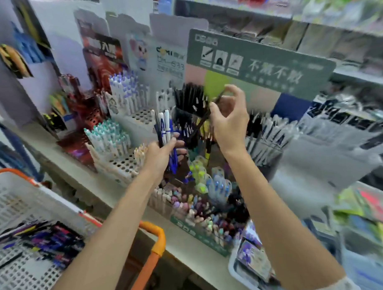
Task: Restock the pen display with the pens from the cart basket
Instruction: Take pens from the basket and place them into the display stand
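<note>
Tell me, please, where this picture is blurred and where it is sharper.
Head view: blur is heaviest at the edges, on the upper shelves and the cart basket; the centre is clearer, showing the left hand gripping a bundle of pens and the right hand pinching a dark pen; lighting looks even.

This is a stationery shop. Along the front edge of a long shelf stand cardboard pen displays, each with a printed header card behind and a holed tray packed with upright pens sorted by colour. More shelves of packaged goods rise behind. A white cart basket with an orange handle stands at the lower left.
</note>
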Available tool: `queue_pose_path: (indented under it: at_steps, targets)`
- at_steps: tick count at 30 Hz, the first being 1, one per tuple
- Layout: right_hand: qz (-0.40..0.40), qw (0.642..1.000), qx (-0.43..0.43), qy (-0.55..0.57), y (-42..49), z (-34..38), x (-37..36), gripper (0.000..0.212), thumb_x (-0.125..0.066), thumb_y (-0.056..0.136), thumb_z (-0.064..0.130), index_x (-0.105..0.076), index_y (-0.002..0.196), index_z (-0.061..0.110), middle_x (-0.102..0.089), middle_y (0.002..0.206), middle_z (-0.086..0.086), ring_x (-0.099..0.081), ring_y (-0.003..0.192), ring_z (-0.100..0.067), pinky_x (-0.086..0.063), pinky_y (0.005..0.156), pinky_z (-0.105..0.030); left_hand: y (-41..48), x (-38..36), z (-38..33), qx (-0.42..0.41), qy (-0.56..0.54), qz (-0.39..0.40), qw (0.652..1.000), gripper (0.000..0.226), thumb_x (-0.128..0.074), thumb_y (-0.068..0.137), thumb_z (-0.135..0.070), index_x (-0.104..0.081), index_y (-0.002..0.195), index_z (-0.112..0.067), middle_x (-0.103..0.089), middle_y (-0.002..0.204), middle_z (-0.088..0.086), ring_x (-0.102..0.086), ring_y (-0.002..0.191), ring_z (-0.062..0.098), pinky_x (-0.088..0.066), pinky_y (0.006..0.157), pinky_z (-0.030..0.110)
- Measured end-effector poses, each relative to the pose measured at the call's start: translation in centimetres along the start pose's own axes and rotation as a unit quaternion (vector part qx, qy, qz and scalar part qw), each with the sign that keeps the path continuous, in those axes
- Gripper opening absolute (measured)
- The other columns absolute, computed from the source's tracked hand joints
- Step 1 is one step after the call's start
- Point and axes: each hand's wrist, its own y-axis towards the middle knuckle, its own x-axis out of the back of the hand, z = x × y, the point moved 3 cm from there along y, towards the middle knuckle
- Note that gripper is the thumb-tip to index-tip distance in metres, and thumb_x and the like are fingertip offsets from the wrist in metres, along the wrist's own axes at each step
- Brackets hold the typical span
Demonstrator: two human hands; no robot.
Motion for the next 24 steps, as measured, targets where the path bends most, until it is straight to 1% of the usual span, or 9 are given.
queue_pose_path:
  at_steps: [2,4,6,10,13,18,21,23,24]
  targets:
    - [-0.037,0.999,0.039,0.002,2.0,1.0,0.9,0.038,-0.068,0.089,0.005,-0.052,0.124,0.008,-0.063,0.086,0.004,-0.062,0.077,-0.004,-0.051,0.075,-0.016,0.5,-0.3,-0.3,-0.01,-0.012,-0.009,1.0,0.017,-0.047,0.104,-0.011,-0.064,0.108,-0.013,-0.069,0.085,0.006,-0.067,0.062,0.011,-0.055,0.061,0.024]
    - [-0.037,0.997,0.069,0.006,3.8,1.7,0.5,0.038,-0.067,0.09,0.003,-0.05,0.124,0.006,-0.065,0.09,-0.005,-0.065,0.08,-0.014,-0.053,0.075,-0.019,1.0,-0.5,-0.8,-0.021,-0.023,-0.019,0.999,0.016,-0.048,0.104,-0.012,-0.063,0.108,-0.012,-0.068,0.081,0.004,-0.065,0.06,0.01,-0.055,0.061,0.025]
    - [-0.027,0.995,0.099,0.002,5.4,2.0,-0.5,0.038,-0.066,0.091,0.003,-0.049,0.124,0.005,-0.065,0.093,-0.009,-0.065,0.08,-0.017,-0.053,0.074,-0.017,1.3,-0.7,-1.3,-0.026,-0.027,-0.018,0.999,0.016,-0.048,0.104,-0.012,-0.064,0.108,-0.013,-0.068,0.081,0.003,-0.064,0.059,0.009,-0.056,0.062,0.025]
    - [0.004,0.992,0.129,-0.016,7.7,1.7,-3.1,0.036,-0.066,0.09,0.0,-0.049,0.122,0.003,-0.059,0.088,0.0,-0.063,0.078,-0.017,-0.052,0.073,-0.016,1.5,-1.2,-2.3,-0.018,-0.036,0.016,0.999,0.017,-0.047,0.104,-0.011,-0.063,0.109,-0.015,-0.068,0.08,0.003,-0.063,0.058,0.009,-0.056,0.061,0.025]
    - [0.059,0.987,0.139,-0.058,8.1,0.2,-5.0,0.035,-0.066,0.091,0.0,-0.049,0.122,0.004,-0.061,0.087,-0.001,-0.063,0.076,-0.016,-0.056,0.072,-0.024,1.8,-1.2,-2.7,-0.019,-0.028,0.023,0.999,0.018,-0.047,0.104,-0.011,-0.062,0.112,-0.015,-0.071,0.082,0.004,-0.064,0.059,0.009,-0.055,0.059,0.025]
    - [0.143,0.975,0.127,-0.111,7.8,-2.4,-6.4,0.034,-0.066,0.091,0.001,-0.051,0.122,0.004,-0.065,0.096,-0.001,-0.061,0.08,-0.013,-0.053,0.077,-0.021,2.9,-0.5,-3.1,-0.029,0.022,0.014,0.999,0.024,-0.048,0.104,-0.013,-0.059,0.125,-0.011,-0.07,0.095,0.009,-0.065,0.064,0.009,-0.058,0.067,0.027]
    - [0.158,0.972,0.113,-0.134,7.6,-3.5,-6.7,0.033,-0.067,0.091,0.003,-0.053,0.121,0.006,-0.067,0.093,-0.009,-0.063,0.08,-0.021,-0.054,0.078,-0.028,3.5,-0.6,-3.3,-0.032,0.029,0.012,0.999,0.027,-0.048,0.103,-0.013,-0.056,0.129,-0.008,-0.069,0.094,0.009,-0.065,0.066,0.009,-0.058,0.065,0.025]
    - [0.161,0.971,0.116,-0.134,7.6,-3.9,-6.8,0.027,-0.067,0.091,0.004,-0.055,0.115,0.006,-0.066,0.089,-0.007,-0.062,0.079,-0.021,-0.055,0.078,-0.033,3.8,-0.9,-3.4,-0.034,0.03,0.014,0.999,0.027,-0.048,0.103,-0.013,-0.056,0.129,-0.008,-0.069,0.092,0.008,-0.065,0.065,0.009,-0.058,0.063,0.024]
    - [0.158,0.971,0.12,-0.13,7.8,-3.8,-6.7,0.024,-0.067,0.09,0.003,-0.057,0.111,0.006,-0.065,0.089,-0.004,-0.062,0.079,-0.019,-0.054,0.078,-0.032,3.8,-1.1,-3.4,-0.034,0.03,0.016,0.999,0.027,-0.048,0.104,-0.013,-0.056,0.129,-0.008,-0.069,0.092,0.008,-0.065,0.064,0.008,-0.058,0.063,0.024]
